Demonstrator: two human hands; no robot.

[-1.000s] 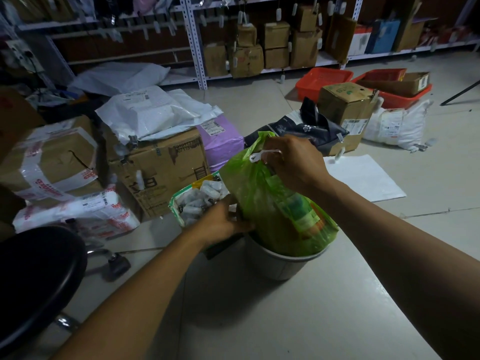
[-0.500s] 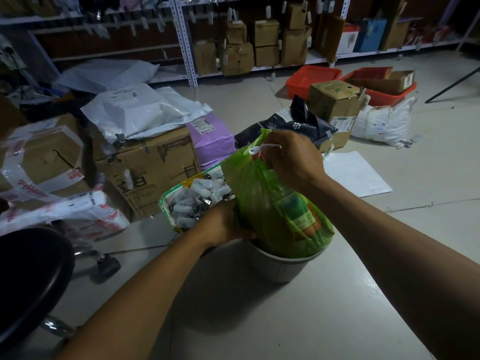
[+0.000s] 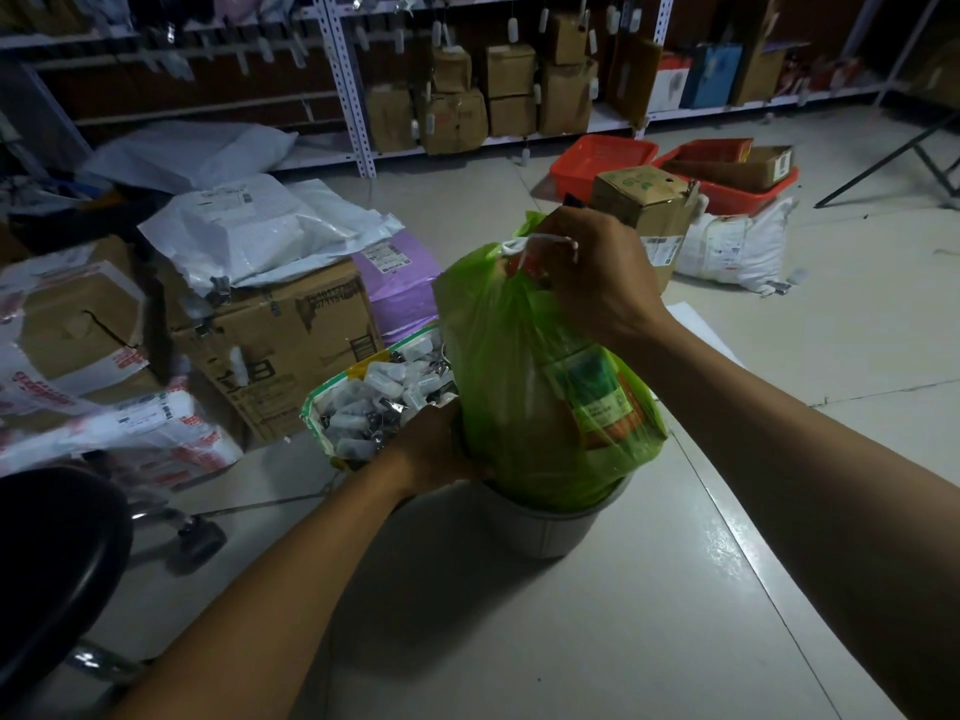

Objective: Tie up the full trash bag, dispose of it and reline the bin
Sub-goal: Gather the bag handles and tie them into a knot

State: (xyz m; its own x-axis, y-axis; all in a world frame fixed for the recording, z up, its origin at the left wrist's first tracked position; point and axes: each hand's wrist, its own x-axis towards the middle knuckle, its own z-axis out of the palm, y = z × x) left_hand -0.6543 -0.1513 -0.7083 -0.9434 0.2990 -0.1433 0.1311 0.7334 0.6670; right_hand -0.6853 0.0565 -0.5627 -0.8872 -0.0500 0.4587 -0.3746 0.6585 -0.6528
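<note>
While the right hand [image 3: 597, 275] clenches the gathered neck of the green trash bag [image 3: 540, 392] near the upper middle of the frame, the bag stands upright, its long axis running straight up from the grey bin [image 3: 550, 527] at the centre. The bag's lower end still sits inside the bin's rim, so the lift that looks to come next turns on one relation: the bag hangs directly below the right hand, and the bin lies directly below the bag. A straight upward pull would probably free it. A white drawstring [image 3: 540, 242] loops over the right hand's knuckles; whether a knot is finished cannot be told. The left hand [image 3: 436, 449] rests low at the left side of the bin's rim, against the base of the bag, its fingers hidden behind the plastic, so its hold cannot be told for certain; it seems to steady the bin. Of the two, the right hand is nearer the bag's neck, the left nearer the bin. Counted: one bag, one bin, two hands. A printed pouch of small white items [image 3: 374, 402] sits just left of the bin on the floor.
</note>
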